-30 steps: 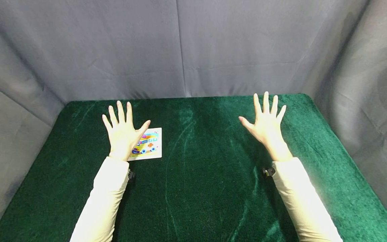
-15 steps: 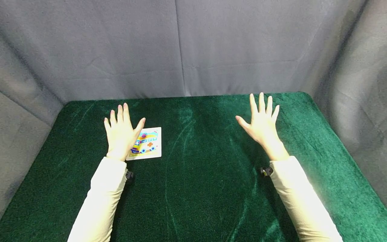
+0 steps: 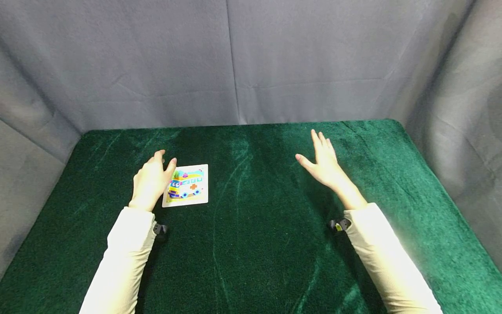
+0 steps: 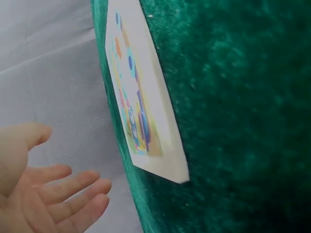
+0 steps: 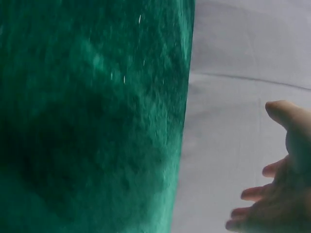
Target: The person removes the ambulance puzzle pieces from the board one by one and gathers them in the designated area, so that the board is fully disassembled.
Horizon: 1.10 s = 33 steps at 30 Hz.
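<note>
A thin white-edged picture board (image 3: 187,187) with a cartoon ambulance lies flat on the green cloth, left of the middle. Just left of it, my left hand (image 3: 150,181) hovers with its thumb over the board's upper left corner in the head view. From the left wrist, the hand (image 4: 53,189) shows bent, loosely spread fingers that hold nothing and stand apart from the board (image 4: 141,92). My right hand (image 3: 324,165) is above the cloth on the right, thumb spread and fingers extended. The right wrist view also finds that hand (image 5: 286,179) holding nothing.
Green plush cloth (image 3: 259,244) covers the table, whose far edge meets a grey curtain (image 3: 157,61). More grey curtain (image 3: 462,109) hangs along the right side. A small dark wrist camera (image 3: 340,225) sits at the right cuff.
Both hands have turned from palm-down with spread fingers to more thumb-up. The left hand has shifted left, uncovering more of the board, and the right hand has moved slightly inward. The board lies still.
</note>
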### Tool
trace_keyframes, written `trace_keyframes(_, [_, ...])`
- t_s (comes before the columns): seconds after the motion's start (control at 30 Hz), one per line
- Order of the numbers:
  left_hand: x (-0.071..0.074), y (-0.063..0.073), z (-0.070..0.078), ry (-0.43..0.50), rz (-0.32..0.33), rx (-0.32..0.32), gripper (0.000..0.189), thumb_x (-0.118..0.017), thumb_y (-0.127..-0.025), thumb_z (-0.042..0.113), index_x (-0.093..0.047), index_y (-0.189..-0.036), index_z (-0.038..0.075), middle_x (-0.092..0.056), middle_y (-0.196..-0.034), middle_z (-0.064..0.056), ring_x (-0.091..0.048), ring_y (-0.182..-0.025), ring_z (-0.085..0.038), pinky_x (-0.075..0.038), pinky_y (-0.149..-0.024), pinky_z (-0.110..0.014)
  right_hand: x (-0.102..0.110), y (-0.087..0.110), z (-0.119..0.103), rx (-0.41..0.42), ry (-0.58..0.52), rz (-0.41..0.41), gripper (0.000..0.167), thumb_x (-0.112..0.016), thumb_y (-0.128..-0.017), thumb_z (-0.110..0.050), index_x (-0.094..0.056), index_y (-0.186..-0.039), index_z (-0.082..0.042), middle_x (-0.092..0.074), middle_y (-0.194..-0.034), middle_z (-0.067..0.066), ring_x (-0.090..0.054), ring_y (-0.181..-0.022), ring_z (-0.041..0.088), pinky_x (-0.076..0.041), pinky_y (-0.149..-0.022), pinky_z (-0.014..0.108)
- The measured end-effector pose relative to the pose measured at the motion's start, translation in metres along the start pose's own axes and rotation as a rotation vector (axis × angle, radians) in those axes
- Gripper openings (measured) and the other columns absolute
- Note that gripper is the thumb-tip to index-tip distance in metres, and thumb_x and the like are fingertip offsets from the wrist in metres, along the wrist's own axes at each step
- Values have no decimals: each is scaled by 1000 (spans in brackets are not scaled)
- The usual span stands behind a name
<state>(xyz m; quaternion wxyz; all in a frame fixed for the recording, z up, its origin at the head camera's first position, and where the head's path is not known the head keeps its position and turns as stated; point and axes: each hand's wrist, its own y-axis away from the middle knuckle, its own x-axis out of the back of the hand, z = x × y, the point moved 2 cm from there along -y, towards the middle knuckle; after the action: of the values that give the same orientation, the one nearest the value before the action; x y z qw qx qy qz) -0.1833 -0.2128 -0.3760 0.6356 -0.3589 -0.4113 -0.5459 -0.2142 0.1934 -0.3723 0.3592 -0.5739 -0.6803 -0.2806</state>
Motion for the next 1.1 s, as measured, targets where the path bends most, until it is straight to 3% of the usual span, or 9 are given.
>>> trace_keyframes(0.13, [-1,1,-7,49,-52,31,58,-38,-100,40,-36,-142,0,-53,-134,-27,-54,-118,-47,-43,-93,-59,-5,1,-3,-18,-125,-95,76,-48,-98,-32,-3,-153,-4,-5,-160,24,-3,-148,40,-7,-119,56])
trace_keyframes(0.3, [-2,2,-17,97,-97,51,59,-46,-98,37,-35,-142,-2,-55,-130,-28,-54,-116,-46,-43,-92,-58,-12,3,-7,-66,-277,-163,69,-44,-100,-31,-8,-154,-7,-13,-158,24,-15,-146,42,-19,-117,55])
trace_keyframes(0.53, [-4,2,-28,146,-115,62,57,-58,-93,23,-39,-138,-6,-59,-120,-30,-59,-107,-43,-46,-84,-52,-24,5,-19,-103,-664,-222,57,-37,-102,-19,-16,-150,3,-26,-152,30,-27,-142,42,-22,-118,51])
trace_keyframes(0.67, [-8,1,-32,184,-158,80,58,-62,-90,19,-40,-137,-7,-60,-117,-30,-65,-95,-38,-51,-72,-37,-30,5,-25,-149,-852,-264,55,-32,-103,-20,-15,-149,5,-26,-151,30,-29,-141,42,-24,-117,49])
trace_keyframes(0.77, [-11,1,-33,206,-198,95,60,-64,-89,18,-39,-136,-8,-59,-117,-31,-68,-92,-36,-51,-68,-31,-35,6,-28,-180,-925,-291,54,-28,-104,-23,-16,-149,4,-29,-150,31,-33,-139,40,-28,-116,48])
trace_keyframes(0.93, [-14,2,-34,213,-223,109,61,-64,-88,19,-40,-136,-7,-58,-118,-31,-62,-101,-39,-48,-81,-42,-43,6,-32,-219,-976,-336,54,-27,-105,-27,-19,-150,1,-32,-149,29,-43,-132,30,-42,-108,33])
trace_keyframes(1.1, [-14,3,-31,220,-245,124,62,-64,-87,19,-39,-137,-8,-58,-118,-30,-57,-103,-39,-45,-82,-45,-50,7,-37,-222,-999,-373,53,-26,-105,-27,-20,-150,2,-33,-148,30,-47,-129,25,-48,-97,23])
